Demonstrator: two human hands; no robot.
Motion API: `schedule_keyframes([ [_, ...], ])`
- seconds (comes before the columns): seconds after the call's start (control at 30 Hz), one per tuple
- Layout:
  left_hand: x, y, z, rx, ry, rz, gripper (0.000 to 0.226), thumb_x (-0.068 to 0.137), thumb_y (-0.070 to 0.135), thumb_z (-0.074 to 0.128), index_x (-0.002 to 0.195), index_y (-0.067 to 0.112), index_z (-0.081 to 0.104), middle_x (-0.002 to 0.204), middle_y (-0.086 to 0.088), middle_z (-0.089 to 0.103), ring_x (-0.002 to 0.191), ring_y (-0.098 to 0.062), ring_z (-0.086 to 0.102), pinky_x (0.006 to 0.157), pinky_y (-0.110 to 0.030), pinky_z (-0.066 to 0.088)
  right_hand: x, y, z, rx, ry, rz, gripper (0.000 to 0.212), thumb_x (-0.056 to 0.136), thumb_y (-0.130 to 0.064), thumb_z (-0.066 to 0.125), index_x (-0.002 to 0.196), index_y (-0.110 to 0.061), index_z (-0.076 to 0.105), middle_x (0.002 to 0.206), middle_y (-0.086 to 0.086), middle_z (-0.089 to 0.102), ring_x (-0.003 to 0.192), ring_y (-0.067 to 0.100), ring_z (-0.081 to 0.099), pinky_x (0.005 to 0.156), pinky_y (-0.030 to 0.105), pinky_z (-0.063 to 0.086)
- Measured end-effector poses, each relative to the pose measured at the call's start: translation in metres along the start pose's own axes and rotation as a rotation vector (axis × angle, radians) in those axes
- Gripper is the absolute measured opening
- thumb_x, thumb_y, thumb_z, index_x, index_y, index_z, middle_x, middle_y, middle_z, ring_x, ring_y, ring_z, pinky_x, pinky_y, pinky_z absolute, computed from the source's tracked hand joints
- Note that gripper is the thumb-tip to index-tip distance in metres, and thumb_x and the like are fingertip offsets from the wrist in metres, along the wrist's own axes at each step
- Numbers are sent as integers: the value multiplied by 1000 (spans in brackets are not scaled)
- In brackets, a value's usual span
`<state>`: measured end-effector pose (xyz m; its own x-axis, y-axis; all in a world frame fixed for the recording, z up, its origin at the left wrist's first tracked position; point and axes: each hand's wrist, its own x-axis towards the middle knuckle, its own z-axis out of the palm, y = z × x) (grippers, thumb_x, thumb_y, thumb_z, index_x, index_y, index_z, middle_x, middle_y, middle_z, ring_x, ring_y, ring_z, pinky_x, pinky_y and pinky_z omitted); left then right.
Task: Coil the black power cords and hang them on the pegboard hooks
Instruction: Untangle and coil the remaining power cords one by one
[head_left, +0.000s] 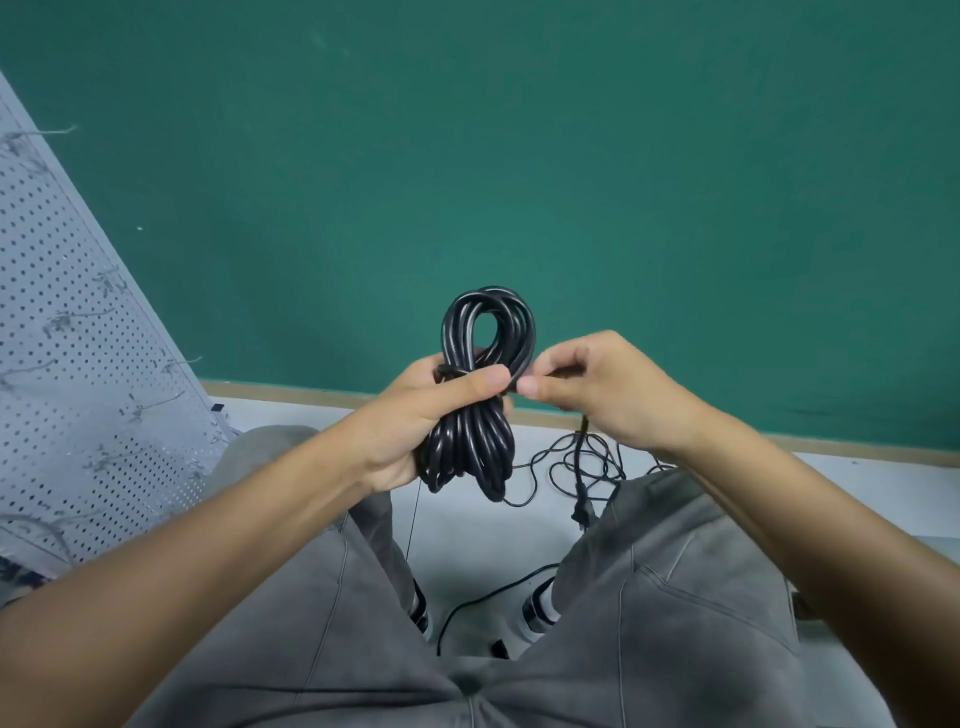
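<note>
Clearly, from the head view, the left hand (415, 415) grips a bundle of black cord (478, 395) around its waist, thumb laid across the front and fingers (470, 382) curled round the strands. The bundle is held in the air over the person's knees, in front of a green wall (571, 156). The right hand (597, 395) sits just beside it, fingertips pinching the free tail of the same cord, which drops from under the palm to a plug (579, 514) hanging by the right knee.

Judging by its look, the cord is thick and rubbery, with some spring to it: the loops will want to open if the grip at the waist slackens, so the middle is the place to hold, and the tail the part to wrap. It should be fairly light, not fragile, and its glossy jacket may be a little slippery.

It shows as several long loops pinched into a figure-eight, a rounded bight standing above the left hand and a fatter bunch hanging below, grey highlights running along the strands.

On the pale floor (467, 545) between the feet, thinner loose cord (571, 462) lies tangled. A white pegboard (78, 338) stands at the left; its hooks look bare, though they are small and hard to read.
</note>
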<state>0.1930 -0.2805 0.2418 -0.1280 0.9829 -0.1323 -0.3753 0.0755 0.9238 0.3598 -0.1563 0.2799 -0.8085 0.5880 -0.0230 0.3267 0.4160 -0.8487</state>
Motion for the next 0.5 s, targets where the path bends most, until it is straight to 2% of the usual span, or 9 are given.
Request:
schedule_keyframes([
  [0.1,-1,-2,-8,-10,56,3,24,86,25,77,95,8,62,79,-9,62,66,-22,62,81,-45,54,-10,-3,-16,105,-128,96,10,94,-11,72,101,-3,74,69,0,71,50,8,40,50,14,36],
  [0.17,0,0,-22,-49,192,0,29,83,27,80,96,7,63,80,-10,64,64,-20,65,70,-37,60,-19,-4,-30,78,-125,124,7,94,-8,70,99,-4,74,78,7,76,49,10,39,48,16,36],
  [0.23,-1,0,-41,-41,276,-11,33,79,32,79,94,7,64,82,-11,65,66,-22,66,68,-36,61,-29,-5,-39,18,-129,109,7,96,-8,68,95,-7,75,73,1,74,51,12,38,49,15,37],
  [0.33,2,-7,-50,24,257,-57,42,78,35,85,97,4,63,84,-14,65,71,-27,67,68,-37,62,-34,-14,-38,-116,-154,22,13,98,-10,66,90,-13,76,68,-8,72,54,11,42,52,16,40],
  [0.43,10,-8,-44,48,267,-50,44,74,34,80,99,3,62,83,-12,65,68,-23,68,65,-33,60,-31,-28,-34,-213,-153,-68,19,98,-13,66,82,-16,76,64,-12,69,50,8,40,52,18,38],
  [0.5,15,-9,-41,154,269,-22,39,70,34,80,95,7,65,80,-6,68,70,-18,69,69,-33,58,-29,-34,-33,-265,-158,-95,24,98,-15,66,76,-17,75,56,-15,61,50,8,36,50,17,32],
])
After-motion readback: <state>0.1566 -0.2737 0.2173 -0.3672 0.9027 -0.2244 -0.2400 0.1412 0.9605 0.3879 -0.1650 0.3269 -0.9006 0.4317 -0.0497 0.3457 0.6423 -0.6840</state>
